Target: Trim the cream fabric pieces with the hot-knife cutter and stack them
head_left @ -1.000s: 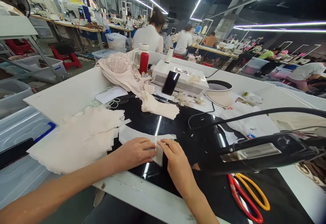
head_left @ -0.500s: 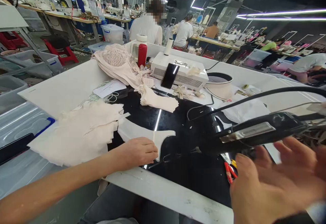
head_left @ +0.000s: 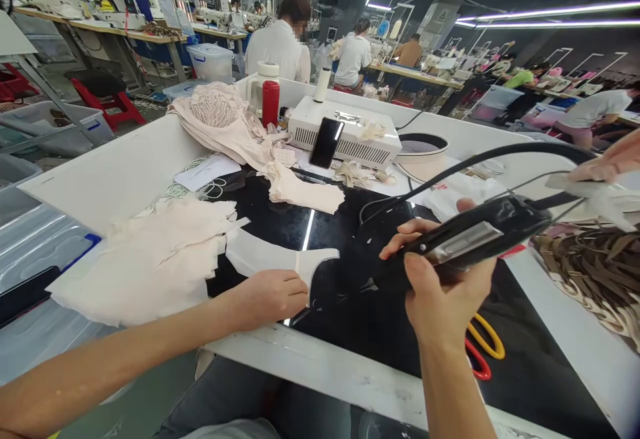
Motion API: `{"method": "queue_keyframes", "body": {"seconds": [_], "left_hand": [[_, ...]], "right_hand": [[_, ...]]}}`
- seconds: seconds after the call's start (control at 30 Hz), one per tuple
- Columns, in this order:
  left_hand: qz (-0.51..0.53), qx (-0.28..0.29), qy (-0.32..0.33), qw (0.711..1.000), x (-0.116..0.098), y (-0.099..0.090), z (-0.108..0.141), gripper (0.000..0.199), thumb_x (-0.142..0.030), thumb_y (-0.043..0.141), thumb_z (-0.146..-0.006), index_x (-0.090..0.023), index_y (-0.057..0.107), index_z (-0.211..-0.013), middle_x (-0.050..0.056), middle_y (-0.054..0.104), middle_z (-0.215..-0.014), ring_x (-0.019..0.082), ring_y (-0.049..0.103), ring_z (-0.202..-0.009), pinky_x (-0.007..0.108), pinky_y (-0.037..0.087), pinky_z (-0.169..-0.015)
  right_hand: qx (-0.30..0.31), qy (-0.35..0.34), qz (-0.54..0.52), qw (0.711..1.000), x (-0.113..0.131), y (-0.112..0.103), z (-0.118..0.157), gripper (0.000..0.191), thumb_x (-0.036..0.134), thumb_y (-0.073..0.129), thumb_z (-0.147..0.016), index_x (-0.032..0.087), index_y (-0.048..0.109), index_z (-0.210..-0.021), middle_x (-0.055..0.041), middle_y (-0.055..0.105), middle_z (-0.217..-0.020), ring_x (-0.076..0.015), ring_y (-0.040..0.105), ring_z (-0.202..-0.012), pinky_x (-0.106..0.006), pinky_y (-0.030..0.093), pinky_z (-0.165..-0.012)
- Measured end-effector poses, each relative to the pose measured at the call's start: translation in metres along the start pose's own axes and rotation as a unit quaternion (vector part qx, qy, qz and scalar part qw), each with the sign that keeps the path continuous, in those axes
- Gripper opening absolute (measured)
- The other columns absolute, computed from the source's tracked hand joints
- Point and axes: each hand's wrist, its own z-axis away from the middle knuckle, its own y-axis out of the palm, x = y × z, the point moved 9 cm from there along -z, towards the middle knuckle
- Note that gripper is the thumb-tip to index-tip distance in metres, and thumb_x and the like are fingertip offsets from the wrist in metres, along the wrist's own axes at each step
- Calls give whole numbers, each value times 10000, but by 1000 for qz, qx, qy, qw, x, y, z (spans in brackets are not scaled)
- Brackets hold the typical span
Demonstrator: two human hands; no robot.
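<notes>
My right hand (head_left: 450, 292) is wrapped round a black corded handheld tool (head_left: 493, 229) with a metal plate on its side. The tool's thin metal tip (head_left: 369, 284) points left, just above the black work surface. My left hand (head_left: 280, 296), fingers together and bent, grips the right part of a curved white fabric cut piece (head_left: 260, 252) lying flat. A narrow cream strip or seam crosses that piece. Left of it lies a pile of cream fabric pieces (head_left: 145, 262). Scissors with red and yellow handles (head_left: 487, 346) lie beside my right wrist, partly hidden.
Behind are a white vented box (head_left: 345, 136), a phone (head_left: 327, 142), a red bottle (head_left: 271, 102) and a beige lace bra (head_left: 215, 116). The tool's black cable (head_left: 500, 152) arches rightward. Another person's hand (head_left: 615, 159) shows at right, above brown straps (head_left: 590, 272).
My right hand, open below the tool before, has closed round it. The tool sits farther left. Another person's hand shows more at the right edge. My left hand stays on the white piece.
</notes>
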Motion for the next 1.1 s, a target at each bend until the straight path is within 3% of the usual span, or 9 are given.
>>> {"method": "queue_keyframes", "body": {"seconds": [0.13,0.23,0.33,0.8,1.1], "left_hand": [[57,-14,-66,996,10,-2,0,136,-86,583,-1027,-150,676,-950,53,731,-943,170,681,-899,283,561,-885],[151,-12,-144,978,22,-1,3,113,-123,604,-1024,-166,687,-962,42,742,-996,170,685,-932,279,545,-873],[204,-3,-181,962,26,3,4,135,-125,599,-1017,-181,696,-941,36,743,-1005,175,681,-941,283,525,-866],[230,-10,-189,955,25,11,4,112,-86,658,-966,-179,702,-924,36,750,-1014,192,683,-955,297,500,-900],[236,-4,-204,950,28,8,4,128,-186,589,-1065,-173,702,-1007,51,730,-1050,193,668,-991,300,501,-922]], "right_hand": [[37,21,-59,997,-2,22,19,653,249,848,-835,346,523,-1394,30,689,-928,-131,671,-685,-306,596,-619],[31,19,-106,994,-5,33,34,544,298,815,-884,327,531,-1347,49,649,-863,-125,645,-632,-296,574,-579],[22,13,-127,992,-9,41,44,534,350,789,-908,330,498,-1355,55,619,-853,-129,630,-613,-301,567,-560],[20,3,-112,993,-14,51,51,488,336,749,-935,325,500,-1354,46,596,-864,-133,621,-628,-310,571,-585],[16,3,-114,993,-12,51,53,534,354,775,-917,314,492,-1367,41,601,-854,-133,604,-625,-308,564,-584]]}}
